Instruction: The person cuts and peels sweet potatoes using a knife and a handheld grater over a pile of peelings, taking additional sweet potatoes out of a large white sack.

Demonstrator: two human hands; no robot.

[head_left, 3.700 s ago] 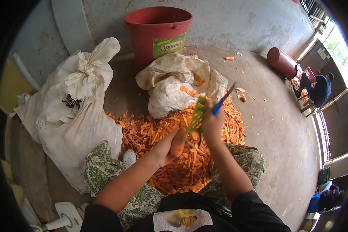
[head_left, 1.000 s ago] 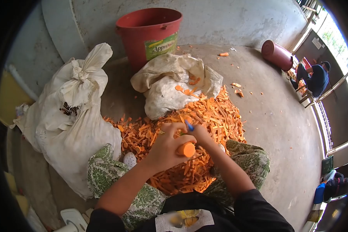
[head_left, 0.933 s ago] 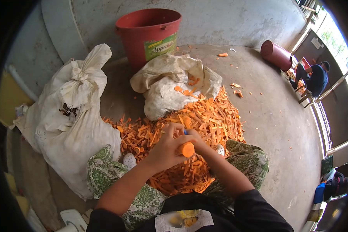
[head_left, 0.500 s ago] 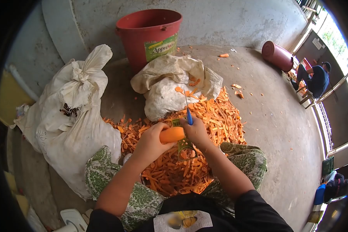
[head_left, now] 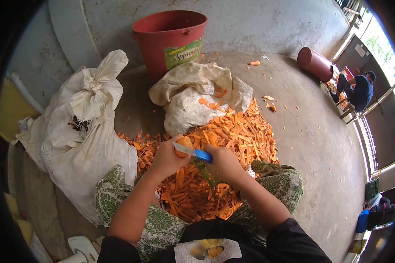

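Note:
My left hand (head_left: 167, 157) is wrapped round an orange carrot (head_left: 183, 146). My right hand (head_left: 224, 165) grips the blue handle of a knife (head_left: 202, 155), whose blade points left and lies across the carrot's end. A green peeler (head_left: 205, 172) also hangs from my right hand, below the knife. Beneath both hands spreads a big heap of orange peelings and cut ends (head_left: 245, 136), between my legs in green patterned trousers.
Tied white sack (head_left: 87, 162) at left; crumpled pale sack (head_left: 184, 109) behind the heap. Red bucket (head_left: 149, 48) by the wall; another red container (head_left: 314, 64) lies on its side. A person (head_left: 361, 92) sits at far right near more orange pieces. Scraps dot the floor.
The knife, which pointed up and away, now points left with its blade at the carrot. The carrot has turned in my left hand, and the peeler has tilted beneath the knife.

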